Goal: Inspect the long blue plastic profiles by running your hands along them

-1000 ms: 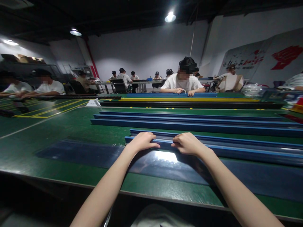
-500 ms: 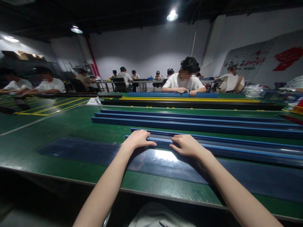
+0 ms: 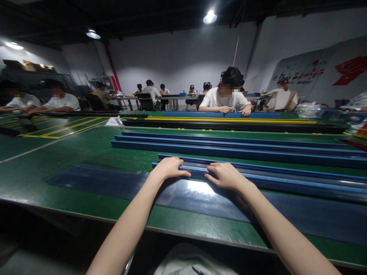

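A long blue U-shaped channel (image 3: 304,188) lies across the green table (image 3: 71,149) and runs off to the right. Near its left end, my left hand (image 3: 169,169) hooks its fingers over the front wall, thumb on the near side. A short gap away, my right hand (image 3: 225,175) grips that same wall, its thumb pointing left. The curled fingertips are partly hidden inside the channel. Beneath both wrists a flat, glossy, see-through plastic strip (image 3: 97,184) stretches along the table and reflects a lamp.
Farther back lie more blue channels (image 3: 200,149), then black and yellow strips (image 3: 229,120). A co-worker (image 3: 229,97) sits opposite, hands on another blue channel (image 3: 195,114). Crumpled white paper (image 3: 114,121) lies mid-table. The table's front edge (image 3: 200,237) is close to me.
My hands keep their hold on the channel, almost unmoved. Across the table, the co-worker's hands and their blue channel have shifted to the right.
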A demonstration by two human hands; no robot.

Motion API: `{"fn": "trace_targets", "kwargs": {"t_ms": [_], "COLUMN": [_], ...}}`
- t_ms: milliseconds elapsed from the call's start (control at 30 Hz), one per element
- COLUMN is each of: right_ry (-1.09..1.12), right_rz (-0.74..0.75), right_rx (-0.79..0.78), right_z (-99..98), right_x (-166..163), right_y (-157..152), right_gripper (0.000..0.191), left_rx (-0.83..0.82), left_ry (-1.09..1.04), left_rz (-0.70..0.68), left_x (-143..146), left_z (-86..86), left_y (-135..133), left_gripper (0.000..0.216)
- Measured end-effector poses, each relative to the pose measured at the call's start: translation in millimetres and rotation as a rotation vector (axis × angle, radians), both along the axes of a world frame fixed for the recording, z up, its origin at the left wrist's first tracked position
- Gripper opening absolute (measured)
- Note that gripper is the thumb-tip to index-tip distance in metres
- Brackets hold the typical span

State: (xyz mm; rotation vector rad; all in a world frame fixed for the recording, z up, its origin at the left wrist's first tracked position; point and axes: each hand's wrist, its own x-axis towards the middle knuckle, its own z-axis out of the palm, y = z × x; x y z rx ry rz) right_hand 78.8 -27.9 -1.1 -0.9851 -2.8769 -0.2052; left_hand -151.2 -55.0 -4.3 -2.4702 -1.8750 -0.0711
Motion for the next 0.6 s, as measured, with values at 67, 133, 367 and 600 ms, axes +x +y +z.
{"fn": "trace_targets", "kwargs": {"t_ms": [67,133,367,600], "right_ry": [0.0,-0.003,-0.001,0.0], "right_rz": [-0.001,-0.002,0.002,-0.012], "right_rx": [-0.001,-0.003,-0.004,-0.011], "right_z": [-0.3,-0.5,-0.4,-0.8], "right_x": [0.1,0.1,0.1,-0.5], "right_y": [-0.1,-0.1,0.0,-0.2], "right_gripper": [0.034,0.034,0.034,0.035], "left_rx": [-0.007,-0.011,-0.061,-0.068], "left_ry": [0.003,0.009,-0.009,-0.044], "left_rz": [0.006,0.019,0.072,0.08], "left_x": [1.2,2.6,3.0,2.6], "left_z": [1.5,3.3,8.9,7.9], "left_y": [-1.1,-2.3,-4.9,-4.0], "left_gripper": [0.056,0.056,0.053,0.053]}}
